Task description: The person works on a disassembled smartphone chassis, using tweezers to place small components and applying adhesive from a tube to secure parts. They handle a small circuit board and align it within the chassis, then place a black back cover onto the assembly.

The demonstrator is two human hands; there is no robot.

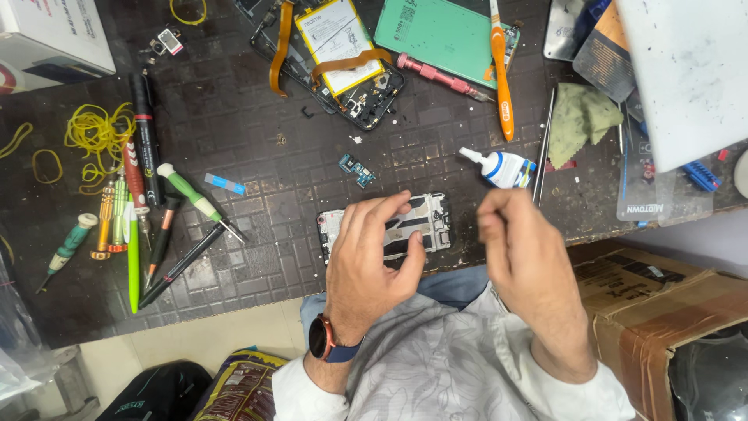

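My left hand (370, 257) rests on a white phone mid-frame (425, 222) lying near the front edge of the dark work mat (257, 156), fingers spread over its left half and thumb pressed on its lower edge. My right hand (518, 249) hovers just right of the frame with the fingertips pinched together; whether anything small sits between them is too blurred to tell. A small glue bottle (502, 168) with a white nozzle lies just beyond the right hand. A tiny blue circuit board (357, 170) lies behind the frame.
An opened phone with battery and orange flex cables (335, 47), a green back cover (436, 31), an orange brush (502, 70), a pink screwdriver (436, 74) lie at the back. Screwdrivers and pens (148, 210) and yellow rubber bands (93, 132) lie left. A cardboard box (662, 304) stands lower right.
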